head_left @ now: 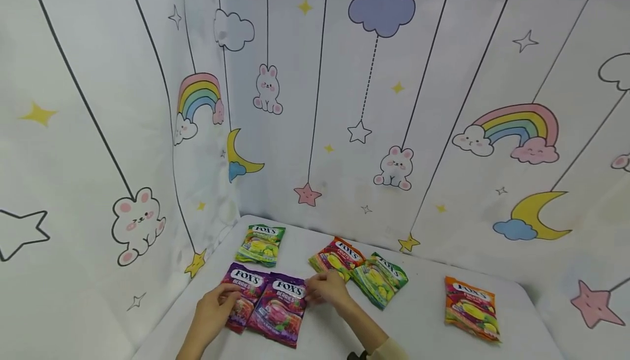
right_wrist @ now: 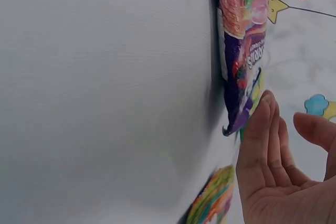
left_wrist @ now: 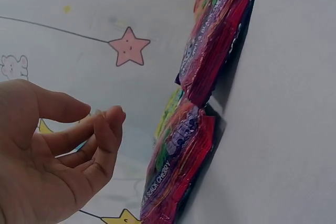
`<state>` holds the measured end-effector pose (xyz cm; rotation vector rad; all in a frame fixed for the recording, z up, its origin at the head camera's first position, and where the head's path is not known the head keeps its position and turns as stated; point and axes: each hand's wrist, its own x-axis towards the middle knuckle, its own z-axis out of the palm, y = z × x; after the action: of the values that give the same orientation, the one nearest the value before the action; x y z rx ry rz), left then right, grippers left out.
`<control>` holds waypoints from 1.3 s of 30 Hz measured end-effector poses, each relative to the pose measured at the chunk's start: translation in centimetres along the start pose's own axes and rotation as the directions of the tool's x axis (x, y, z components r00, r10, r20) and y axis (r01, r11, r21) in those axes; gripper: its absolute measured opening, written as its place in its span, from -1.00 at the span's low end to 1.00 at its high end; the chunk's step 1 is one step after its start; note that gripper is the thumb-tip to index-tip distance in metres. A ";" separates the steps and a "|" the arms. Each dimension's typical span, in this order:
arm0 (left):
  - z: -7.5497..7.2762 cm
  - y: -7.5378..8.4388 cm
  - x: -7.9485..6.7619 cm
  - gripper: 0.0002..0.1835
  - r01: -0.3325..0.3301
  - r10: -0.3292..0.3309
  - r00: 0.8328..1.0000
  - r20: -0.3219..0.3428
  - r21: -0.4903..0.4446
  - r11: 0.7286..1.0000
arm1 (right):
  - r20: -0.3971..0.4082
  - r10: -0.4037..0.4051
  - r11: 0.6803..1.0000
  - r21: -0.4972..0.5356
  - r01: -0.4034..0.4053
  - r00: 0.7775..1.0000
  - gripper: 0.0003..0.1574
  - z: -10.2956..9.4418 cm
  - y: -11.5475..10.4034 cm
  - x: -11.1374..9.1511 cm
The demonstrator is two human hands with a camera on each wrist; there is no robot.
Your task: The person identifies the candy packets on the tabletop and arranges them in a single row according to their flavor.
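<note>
Left hand, loosely parted, hovering left of front purple packet; right hand, thumb spread, near its right edge. Second packet lying left.

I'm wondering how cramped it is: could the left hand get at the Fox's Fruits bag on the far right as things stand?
Probably not directly: the left hand is by the two purple Fox's Berries bags, while the right hand and forearm lie between it and that Fox's Fruits bag.

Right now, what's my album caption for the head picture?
Left hand by one purple bag, right hand by a second purple bag, four more bags on the table.
</note>
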<state>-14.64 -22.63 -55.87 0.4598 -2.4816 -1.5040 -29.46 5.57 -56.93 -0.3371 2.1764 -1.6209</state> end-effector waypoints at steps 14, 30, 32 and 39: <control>-1.5 0.3 3.7 -0.74 -0.092 0.093 0.996 -0.007 0.054 0.994 | -0.029 -0.058 0.998 0.000 0.058 0.998 -0.68 0.4 -1.5 2.1; -3.0 -0.5 8.4 -0.71 -0.122 0.136 0.988 -0.074 0.164 0.979 | -0.160 -0.041 0.998 0.042 0.048 0.986 -0.73 1.6 -2.1 6.7; -3.2 -0.6 8.8 -0.72 -0.133 0.148 0.986 -0.079 0.169 0.977 | -0.153 -0.035 0.998 0.047 0.043 0.988 -0.71 1.7 -1.9 6.9; -2.9 -0.1 9.9 -0.71 -0.145 0.154 0.987 -0.055 0.138 0.980 | -0.140 0.007 0.996 0.091 0.006 0.990 -0.63 1.7 -1.5 7.5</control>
<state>-22.88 -28.71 -54.47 0.3293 -2.5133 -1.2527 -35.42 0.52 -57.27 -0.2017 2.1937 -1.7857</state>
